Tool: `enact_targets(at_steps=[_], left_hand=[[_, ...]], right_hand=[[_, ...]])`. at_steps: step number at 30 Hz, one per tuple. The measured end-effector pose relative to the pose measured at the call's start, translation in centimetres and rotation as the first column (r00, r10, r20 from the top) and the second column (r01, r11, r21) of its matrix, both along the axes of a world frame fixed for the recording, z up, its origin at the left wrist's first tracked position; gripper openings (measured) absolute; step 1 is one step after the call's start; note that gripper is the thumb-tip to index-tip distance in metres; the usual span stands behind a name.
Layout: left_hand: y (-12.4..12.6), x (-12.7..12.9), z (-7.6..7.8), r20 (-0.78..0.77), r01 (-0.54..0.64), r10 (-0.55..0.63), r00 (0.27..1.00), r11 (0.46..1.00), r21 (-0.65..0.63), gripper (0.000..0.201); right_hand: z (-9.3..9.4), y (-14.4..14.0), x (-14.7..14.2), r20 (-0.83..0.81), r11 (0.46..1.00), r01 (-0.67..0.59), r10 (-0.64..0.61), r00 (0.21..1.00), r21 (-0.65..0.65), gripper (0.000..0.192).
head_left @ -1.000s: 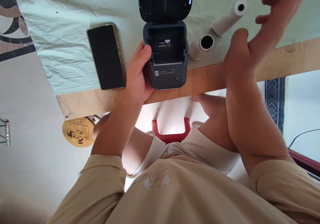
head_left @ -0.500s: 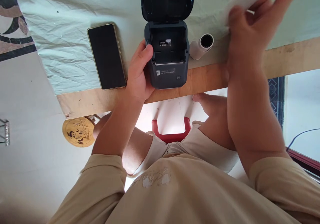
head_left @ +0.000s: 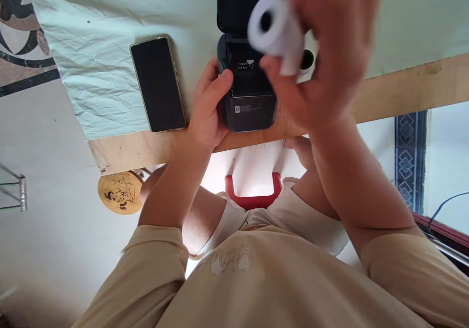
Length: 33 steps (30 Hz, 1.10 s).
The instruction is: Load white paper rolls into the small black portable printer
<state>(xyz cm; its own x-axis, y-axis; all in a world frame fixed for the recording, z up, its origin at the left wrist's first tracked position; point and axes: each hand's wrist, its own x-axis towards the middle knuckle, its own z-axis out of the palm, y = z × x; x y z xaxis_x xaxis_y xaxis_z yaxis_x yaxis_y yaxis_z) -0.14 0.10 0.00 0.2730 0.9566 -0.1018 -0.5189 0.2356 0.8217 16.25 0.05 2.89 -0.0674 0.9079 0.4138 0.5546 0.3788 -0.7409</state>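
A pale green cloth [head_left: 102, 64] covers a table with a bare wooden edge [head_left: 120, 150] in a light-floored room. At far left, below the edge, sits a round yellow disc [head_left: 120, 193] decorated with a panda and bamboo. On the cloth, a black flat-screened phone [head_left: 158, 84] in a pale-rimmed case lies just beside the left hand [head_left: 209, 103]. That hand clasps a boxy dark grey printer [head_left: 251, 117] by its left side, thumb over the rim, forearm rising from a beige sleeve. The printer's glossy black lid [head_left: 234, 6] stands open, baring the bay.

To the right, a white paper roll [head_left: 279, 28] is pinched in the right hand [head_left: 330, 50], its thumb below and its fingers, blurred, above. The roll hangs in front of the lid and the bay's upper right corner, its dark core toward the camera; the right forearm slants up and leftward. Half a second earlier, hand and roll were farther right, over open cloth; a second ago, the roll lay there. A second white roll [head_left: 308, 62], then in plain view, is partly hidden behind the right hand.
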Motion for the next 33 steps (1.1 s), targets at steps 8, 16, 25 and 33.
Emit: enact_targets(at_steps=[8,16,25,33], left_hand=[[0.1,-0.3,-0.4,0.011,0.056,-0.056,0.998,0.997,0.06,0.023],[0.0,-0.2,-0.3,-0.087,0.02,-0.017,0.996,0.999,0.04,0.024],[0.5,-0.4,-2.0,-0.06,0.06,-0.047,0.997,0.97,0.236,0.051],[0.6,-0.6,-2.9,-0.1,0.105,-0.081,0.992,0.956,0.274,0.073]], right_hand=[[0.9,-0.1,-1.1,0.407,0.975,-0.034,-0.059,0.911,0.218,0.009],[1.0,-0.4,-0.3,0.454,0.979,-0.082,-0.013,0.891,0.188,0.014],[2.5,-1.7,-0.1,0.422,0.94,-0.321,0.34,0.841,-0.119,0.017],[2.7,-1.1,0.8,-0.021,0.995,0.057,-0.056,0.998,0.081,0.022]])
